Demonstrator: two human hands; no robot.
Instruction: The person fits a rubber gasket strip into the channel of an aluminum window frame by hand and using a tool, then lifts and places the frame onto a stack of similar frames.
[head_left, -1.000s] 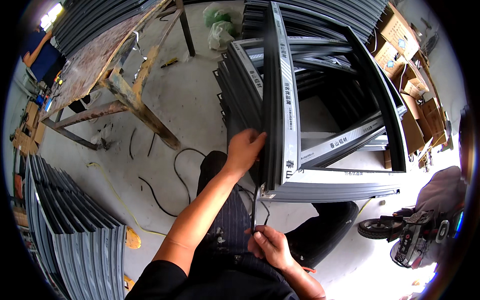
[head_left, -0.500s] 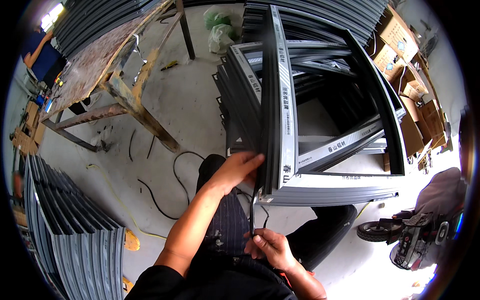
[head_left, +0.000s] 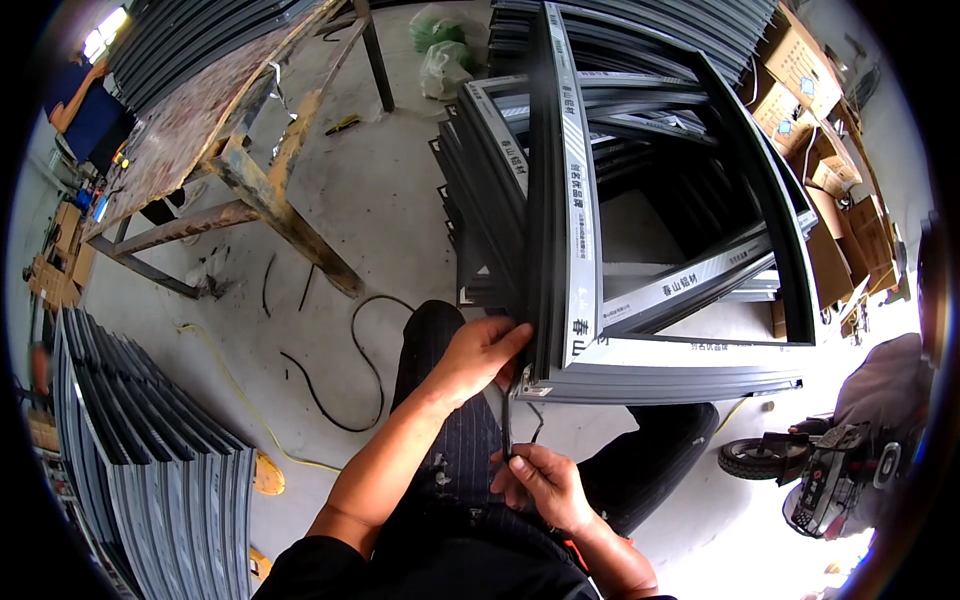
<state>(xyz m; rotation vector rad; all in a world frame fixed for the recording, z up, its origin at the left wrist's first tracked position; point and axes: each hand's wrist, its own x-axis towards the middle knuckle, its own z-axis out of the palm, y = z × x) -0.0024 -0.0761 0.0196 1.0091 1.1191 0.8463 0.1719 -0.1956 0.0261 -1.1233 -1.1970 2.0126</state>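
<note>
A dark grey metal window frame (head_left: 586,230) with printed pale protective film lies on top of a stack of similar frames in front of me. My left hand (head_left: 482,358) is at the frame's left side, just above its near corner. Its thumb presses against the edge and its other fingers curl in below, partly hidden, around a black rubber strip (head_left: 507,425). That thin strip hangs from the corner toward my lap. Lower down, my right hand (head_left: 545,487) pinches the strip between thumb and fingers.
A worn workbench (head_left: 190,150) stands at the far left, with a person (head_left: 95,110) behind it. Stacked metal profiles (head_left: 180,500) fill the near left. Cardboard boxes (head_left: 795,80) line the right, above a scooter-like vehicle (head_left: 820,480). A black cord (head_left: 375,375) loops across the floor.
My left hand has slid a little toward me along the frame's side, closer to the corner. My right hand keeps its pinch on the strip. The whole view has shifted slightly.
</note>
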